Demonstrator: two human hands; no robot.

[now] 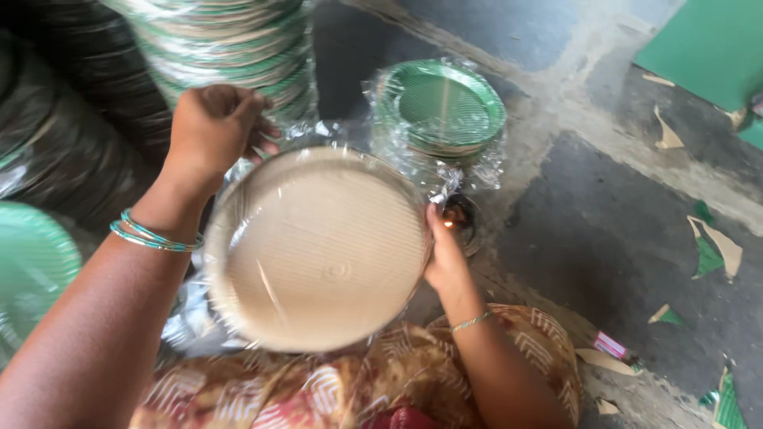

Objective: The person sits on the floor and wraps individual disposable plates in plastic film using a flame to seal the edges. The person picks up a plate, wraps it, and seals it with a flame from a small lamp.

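Note:
A stack of beige paper plates (318, 246) wrapped in clear plastic film sits in my lap, its brown underside facing me. My right hand (445, 254) grips the stack's right rim, close to a small flame (455, 216) burning in a dark dish on the floor. My left hand (213, 127) is closed above the stack's upper left edge and pinches the loose plastic film (274, 147) there. Teal bangles circle my left wrist.
A wrapped stack of green plates (441, 107) stands on the floor behind the flame. Taller wrapped stacks (230, 48) rise at the top left, and a green plate (32, 262) lies at the left edge. Green and beige paper scraps (711, 250) litter the dark stone floor.

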